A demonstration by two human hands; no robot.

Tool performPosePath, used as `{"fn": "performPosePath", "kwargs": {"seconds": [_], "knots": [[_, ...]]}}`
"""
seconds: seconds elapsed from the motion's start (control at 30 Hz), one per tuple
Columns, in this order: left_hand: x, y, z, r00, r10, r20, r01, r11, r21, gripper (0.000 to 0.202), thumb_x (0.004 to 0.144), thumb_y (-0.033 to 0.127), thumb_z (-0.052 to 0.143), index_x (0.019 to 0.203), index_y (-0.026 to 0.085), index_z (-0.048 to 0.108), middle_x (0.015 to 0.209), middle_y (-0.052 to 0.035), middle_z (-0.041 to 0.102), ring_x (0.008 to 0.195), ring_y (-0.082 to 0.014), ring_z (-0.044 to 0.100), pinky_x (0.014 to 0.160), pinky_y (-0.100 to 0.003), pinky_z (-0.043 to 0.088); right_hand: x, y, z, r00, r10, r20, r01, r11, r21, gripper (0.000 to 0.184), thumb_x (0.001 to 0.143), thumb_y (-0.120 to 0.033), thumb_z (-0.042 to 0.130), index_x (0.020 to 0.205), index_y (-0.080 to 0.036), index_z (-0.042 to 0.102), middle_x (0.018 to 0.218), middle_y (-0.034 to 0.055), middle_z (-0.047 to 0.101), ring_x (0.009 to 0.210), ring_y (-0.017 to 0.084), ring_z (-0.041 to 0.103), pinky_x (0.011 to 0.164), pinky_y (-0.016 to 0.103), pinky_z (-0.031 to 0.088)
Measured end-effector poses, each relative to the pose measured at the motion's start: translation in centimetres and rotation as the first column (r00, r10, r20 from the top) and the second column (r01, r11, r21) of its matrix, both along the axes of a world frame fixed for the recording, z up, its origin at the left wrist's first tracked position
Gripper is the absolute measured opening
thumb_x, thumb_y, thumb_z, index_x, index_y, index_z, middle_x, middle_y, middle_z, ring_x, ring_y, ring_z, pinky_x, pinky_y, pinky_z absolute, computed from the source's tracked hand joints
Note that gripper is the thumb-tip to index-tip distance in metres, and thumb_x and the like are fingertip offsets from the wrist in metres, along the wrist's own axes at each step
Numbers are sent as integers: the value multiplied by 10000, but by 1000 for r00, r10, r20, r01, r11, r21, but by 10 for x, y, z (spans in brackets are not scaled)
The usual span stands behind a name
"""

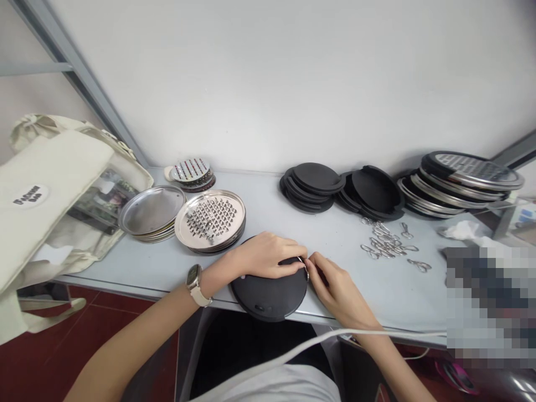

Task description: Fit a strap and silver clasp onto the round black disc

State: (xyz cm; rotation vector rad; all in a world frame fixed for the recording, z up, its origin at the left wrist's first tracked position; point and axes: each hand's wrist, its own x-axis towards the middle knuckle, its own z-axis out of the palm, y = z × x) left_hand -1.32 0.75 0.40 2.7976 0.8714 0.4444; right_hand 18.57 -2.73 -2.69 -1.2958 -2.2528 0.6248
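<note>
A black round plastic base (270, 296) lies at the table's front edge, partly over it. My left hand (268, 255) rests across its top and holds it, with the fingertips at its right rim. My right hand (333, 282) pinches a small bent metal wire clip (307, 273) at that rim, where the fingers of both hands meet. Part of the clip is hidden by my fingers. To the right lies a loose heap of similar wire clips (386, 241).
Metal grater discs (211, 220) and plain metal discs (153, 209) are stacked at left, smaller grater discs (190, 170) behind. Black bases stand in stacks (312, 181) at the back, beside assembled graters (460, 181). A cream bag (54, 184) is far left; a white cable (318, 338) crosses in front.
</note>
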Motion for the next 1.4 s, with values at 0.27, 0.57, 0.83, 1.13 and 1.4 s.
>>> {"fn": "performPosePath", "kwargs": {"seconds": [0.27, 0.57, 0.83, 1.13, 1.4], "knots": [[-1, 0, 1, 999, -30, 29, 30, 999, -12, 129, 921, 276, 461, 967, 210, 563, 881, 18, 647, 752, -125, 595, 621, -247, 351, 2, -1, 8, 997, 24, -80, -32, 994, -101, 240, 962, -316, 344, 748, -222, 395, 638, -29, 457, 595, 135, 452, 568, 240, 366], [-2, -1, 2, 1000, -17, 14, 18, 1000, -2, 184, 942, 306, 431, 1037, 221, 564, 937, -5, 649, 765, -137, 598, 627, -247, 353, 3, -1, 14, 983, 32, -182, -64, 983, -171, 235, 951, -322, 374, 747, -214, 421, 623, -49, 409, 571, 118, 403, 553, 236, 349], [-1, -1, 0, 1000, -27, 10, 27, 999, 30, 180, 937, 289, 439, 1056, 228, 559, 934, -2, 639, 745, -132, 599, 604, -248, 368, 2, -2, 16, 977, 52, -206, -89, 980, -175, 212, 947, -322, 377, 766, -219, 418, 650, -37, 428, 598, 126, 420, 566, 237, 371], [-1, -2, -2, 999, -52, -4, 52, 995, 80, 183, 948, 287, 413, 1040, 215, 554, 873, -6, 631, 738, -136, 596, 614, -256, 383, 3, -2, 14, 982, 53, -179, -80, 986, -146, 178, 919, -271, 408, 749, -222, 397, 661, -35, 452, 607, 124, 433, 549, 233, 366], [-1, -3, 1, 999, -35, -11, 35, 997, 73, 167, 954, 259, 384, 1004, 192, 528, 870, -22, 626, 720, -144, 594, 610, -259, 376, 5, -2, 12, 974, 46, -223, -87, 981, -175, 127, 935, -295, 388, 845, -220, 436, 652, -46, 425, 575, 114, 419, 555, 225, 364]]}}
